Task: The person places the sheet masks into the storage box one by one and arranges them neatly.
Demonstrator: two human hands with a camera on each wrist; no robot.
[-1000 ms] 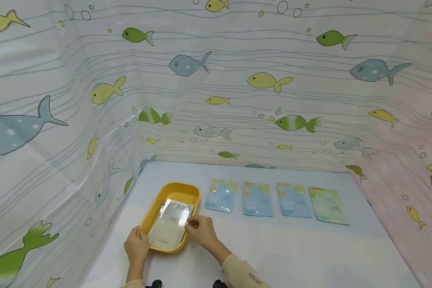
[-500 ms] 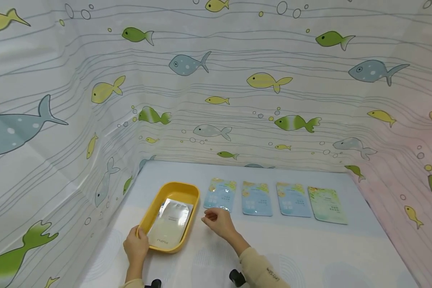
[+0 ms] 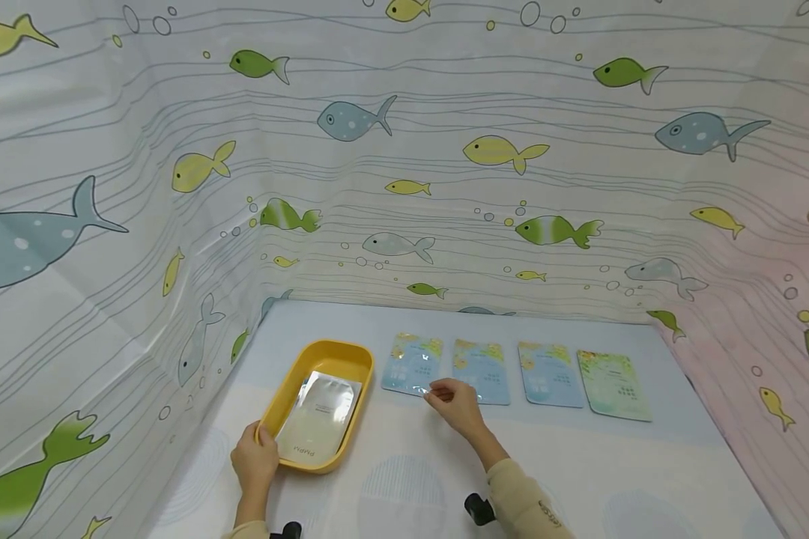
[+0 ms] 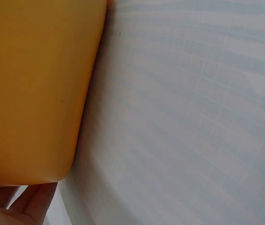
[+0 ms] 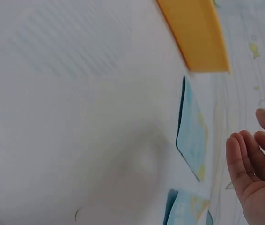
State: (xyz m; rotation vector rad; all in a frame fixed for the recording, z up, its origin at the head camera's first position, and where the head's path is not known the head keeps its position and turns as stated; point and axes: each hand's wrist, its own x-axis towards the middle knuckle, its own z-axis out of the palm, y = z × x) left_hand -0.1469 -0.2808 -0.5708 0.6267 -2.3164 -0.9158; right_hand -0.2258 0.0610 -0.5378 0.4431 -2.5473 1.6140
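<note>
On the left of the table stands a yellow plastic tray (image 3: 332,358) with silvery-white flat sachets (image 3: 320,419) lying in it. My left hand (image 3: 255,458) grips the tray's near left rim; the left wrist view shows its fingers (image 4: 36,201) at the tray's end. In the air, my right hand (image 3: 460,408) is just in front of two blue sachets, the left one (image 3: 413,363) and the second one (image 3: 479,359). Its fingers are loosely bent, and the right wrist view shows nothing in the palm.
Further right in the same row lie a third blue sachet (image 3: 550,374) and a green sachet (image 3: 615,385). A white fish-patterned curtain (image 3: 445,209) encloses the back and sides of the pale table (image 3: 580,479).
My right hand has moved from the tray's right rim to the right, and is now in front of the blue sachets. The left hand and the tray have stayed in place.
</note>
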